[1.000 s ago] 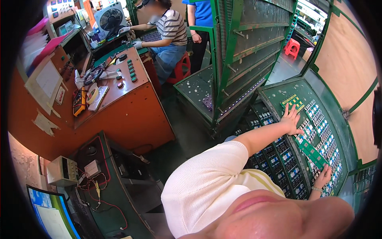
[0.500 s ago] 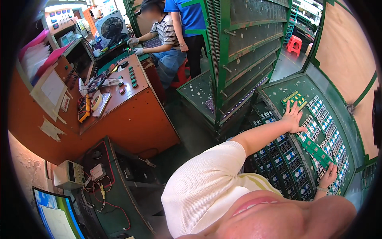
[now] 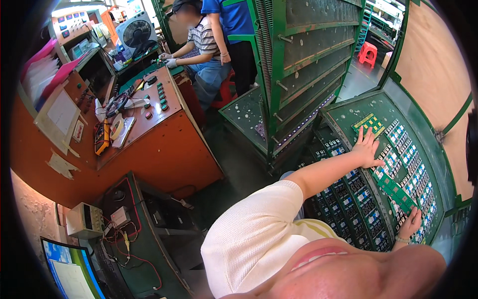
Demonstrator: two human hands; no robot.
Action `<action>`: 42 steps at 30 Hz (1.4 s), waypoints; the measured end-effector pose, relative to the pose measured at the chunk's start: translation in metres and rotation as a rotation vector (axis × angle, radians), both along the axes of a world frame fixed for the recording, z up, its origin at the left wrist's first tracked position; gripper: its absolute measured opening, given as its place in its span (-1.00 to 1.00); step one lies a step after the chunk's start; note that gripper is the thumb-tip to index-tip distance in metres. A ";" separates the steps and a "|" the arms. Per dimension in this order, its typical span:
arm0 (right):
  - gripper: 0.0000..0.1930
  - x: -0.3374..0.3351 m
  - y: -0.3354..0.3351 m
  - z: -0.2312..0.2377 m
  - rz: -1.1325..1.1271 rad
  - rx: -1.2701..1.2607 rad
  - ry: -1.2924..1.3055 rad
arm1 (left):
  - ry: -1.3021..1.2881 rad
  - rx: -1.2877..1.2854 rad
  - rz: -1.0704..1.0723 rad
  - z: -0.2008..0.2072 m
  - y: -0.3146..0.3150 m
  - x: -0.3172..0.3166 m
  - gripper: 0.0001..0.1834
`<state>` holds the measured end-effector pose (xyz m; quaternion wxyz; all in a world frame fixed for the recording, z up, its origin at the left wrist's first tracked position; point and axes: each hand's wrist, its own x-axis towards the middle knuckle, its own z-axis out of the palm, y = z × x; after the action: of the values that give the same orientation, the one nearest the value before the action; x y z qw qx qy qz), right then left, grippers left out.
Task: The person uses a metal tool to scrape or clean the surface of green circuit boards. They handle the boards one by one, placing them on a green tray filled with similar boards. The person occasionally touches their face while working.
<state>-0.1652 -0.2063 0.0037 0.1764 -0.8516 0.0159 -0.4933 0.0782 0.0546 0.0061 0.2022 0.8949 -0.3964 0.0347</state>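
Observation:
My left hand (image 3: 366,151) lies with its fingers spread on rows of small circuit boards set out on a green rack shelf (image 3: 343,110). Its fingertips reach a green circuit board with yellowish pads (image 3: 368,124) near the shelf's far end. Below the left thumb, a long bare green circuit board (image 3: 396,192) lies slantwise over the populated boards (image 3: 411,158). At that long board's lower end, my right hand (image 3: 409,224) pinches its edge between thumb and fingers.
More boards (image 3: 348,199) fill a lower tier beside my left forearm. A tall green metal rack (image 3: 313,65) stands ahead. To the left are an orange workbench (image 3: 164,144) and a dark bench with a power supply (image 3: 85,219). Two people, one seated (image 3: 204,42), are beyond.
Both my hands and the long green board stay almost in place. The view has shifted slightly, and the seated person's gloved hands have moved a little.

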 end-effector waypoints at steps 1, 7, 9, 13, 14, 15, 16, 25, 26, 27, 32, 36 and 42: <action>-0.68 0.001 0.001 0.001 -0.002 0.000 -0.007 | 0.001 -0.008 0.002 0.000 0.000 0.001 0.08; -0.73 -0.003 -0.007 -0.001 -0.018 0.136 0.119 | -0.092 -0.123 0.035 -0.013 -0.002 0.005 0.00; -0.73 -0.001 -0.013 -0.005 -0.042 0.146 0.110 | -0.136 -0.339 -0.041 -0.007 0.005 0.001 -0.12; -0.72 -0.003 -0.013 -0.006 0.026 0.158 0.102 | -0.376 -0.726 -0.139 -0.007 0.045 -0.011 -0.37; -0.72 -0.004 -0.009 -0.002 0.040 0.134 0.098 | -0.429 -0.734 -0.152 -0.003 0.075 -0.017 -0.37; -0.72 -0.002 -0.002 0.002 0.054 0.113 0.082 | -0.499 -0.776 -0.100 0.002 0.104 -0.016 -0.38; -0.72 0.001 0.001 0.003 0.067 0.097 0.058 | -0.575 -0.814 -0.053 0.009 0.138 -0.012 -0.39; -0.71 0.005 -0.027 -0.003 0.054 0.215 0.141 | -1.047 -0.590 0.750 0.083 0.420 0.040 -0.51; -0.71 0.008 -0.028 -0.003 0.068 0.232 0.126 | -1.008 -0.473 0.841 0.090 0.450 0.049 -0.51; -0.71 0.011 -0.029 -0.003 0.077 0.251 0.110 | -0.970 -0.367 0.906 0.096 0.479 0.056 -0.50; -0.72 0.014 -0.033 -0.002 0.002 0.337 0.104 | -0.806 0.058 1.097 0.102 0.601 0.072 -0.48; -0.68 0.012 -0.030 -0.003 -0.129 0.273 0.027 | -0.779 0.240 0.836 0.082 0.643 0.075 -0.52; -0.64 0.026 -0.013 -0.008 -0.223 0.248 -0.084 | -0.669 0.201 0.579 0.036 0.666 0.068 -0.58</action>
<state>-0.1393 -0.2193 -0.0045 0.2248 -0.7950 0.1640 -0.5391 0.1457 0.7209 0.0422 -0.0429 0.9236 -0.1750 0.3383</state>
